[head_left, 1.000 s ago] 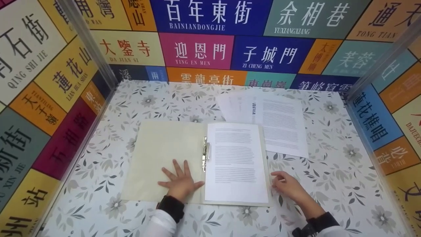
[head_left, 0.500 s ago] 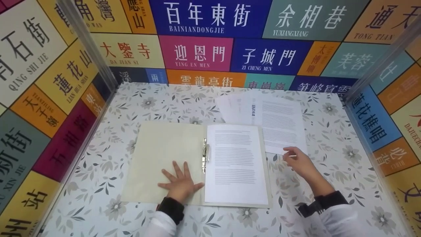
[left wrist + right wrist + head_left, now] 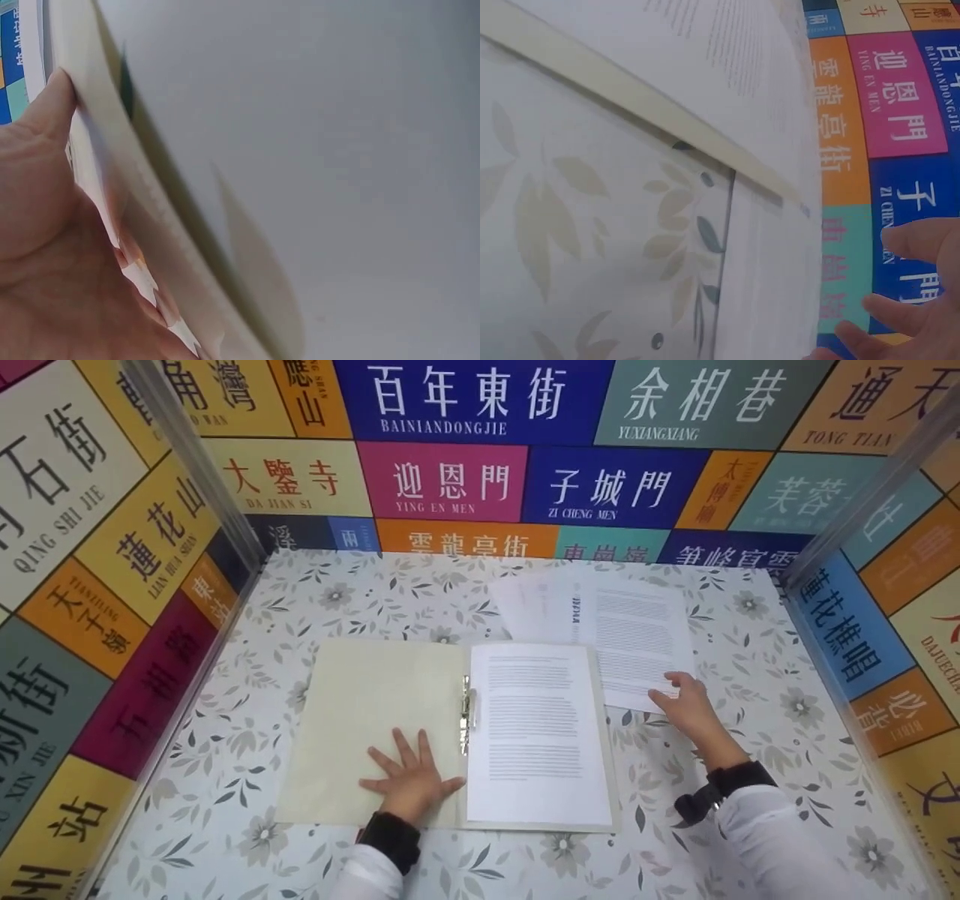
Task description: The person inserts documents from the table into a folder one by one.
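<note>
A cream folder (image 3: 367,697) lies spread out on the table, its metal clip (image 3: 465,716) along the spine. Printed paper (image 3: 532,750) fills its right side. My left hand (image 3: 411,786) rests on the inside of the left cover with fingers fanned out, thumb towards the spine. Behind the folder, partly covered by it, are loose printed sheets (image 3: 637,637). My right hand (image 3: 686,706) is at their lower right corner, fingers loosely bent and apart. In the right wrist view the fingers (image 3: 907,244) spread with nothing between them, beside the loose paper (image 3: 761,277).
The table (image 3: 225,750) has a grey leaf and flower pattern. Panels with coloured street-name blocks (image 3: 450,480) wall it in at the back and both sides. Each wrist wears a black strap (image 3: 739,780).
My right hand has moved from beside the folder's lower right edge up and away to the loose sheets' corner, its fingers spreading. My left hand stays on the cover.
</note>
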The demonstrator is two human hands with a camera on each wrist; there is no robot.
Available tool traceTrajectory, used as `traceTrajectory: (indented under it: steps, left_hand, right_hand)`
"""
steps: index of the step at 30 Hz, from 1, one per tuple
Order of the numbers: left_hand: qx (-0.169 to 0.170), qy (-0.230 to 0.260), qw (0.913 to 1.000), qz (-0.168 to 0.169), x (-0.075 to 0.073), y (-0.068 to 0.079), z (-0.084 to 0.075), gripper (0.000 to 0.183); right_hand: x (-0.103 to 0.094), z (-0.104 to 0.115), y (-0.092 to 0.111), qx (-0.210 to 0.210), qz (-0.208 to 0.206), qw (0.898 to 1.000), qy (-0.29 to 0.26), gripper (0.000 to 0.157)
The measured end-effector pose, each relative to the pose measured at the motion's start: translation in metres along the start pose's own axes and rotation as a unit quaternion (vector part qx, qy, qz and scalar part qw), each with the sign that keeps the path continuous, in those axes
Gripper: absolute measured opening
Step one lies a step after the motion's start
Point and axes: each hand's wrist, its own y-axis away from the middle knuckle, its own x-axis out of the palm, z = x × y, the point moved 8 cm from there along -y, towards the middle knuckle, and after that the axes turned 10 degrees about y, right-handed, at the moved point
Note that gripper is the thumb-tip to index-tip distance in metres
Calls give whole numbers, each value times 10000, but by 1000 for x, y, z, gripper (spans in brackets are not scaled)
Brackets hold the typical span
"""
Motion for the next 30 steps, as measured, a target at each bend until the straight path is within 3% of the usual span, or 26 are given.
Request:
traceTrajectory:
  steps: [7, 13, 22, 30]
  left_hand:
    - [-83, -97, 9999, 39, -3, 1, -1, 113]
    - [-25, -14, 10000, 0, -1, 2, 1, 113]
    - [3, -30, 10000, 28, -1, 1, 0, 113]
    - [-8, -76, 10000, 52, -2, 3, -1, 112]
  right_hand:
    - [5, -40, -24, 764, -46, 9969, 163, 70]
    - [6, -58, -37, 1099, -102, 9934, 318, 71]
    - [10, -68, -47, 1619, -625, 9827, 648, 64]
    - [10, -61, -51, 1527, -716, 9795, 1102, 69]
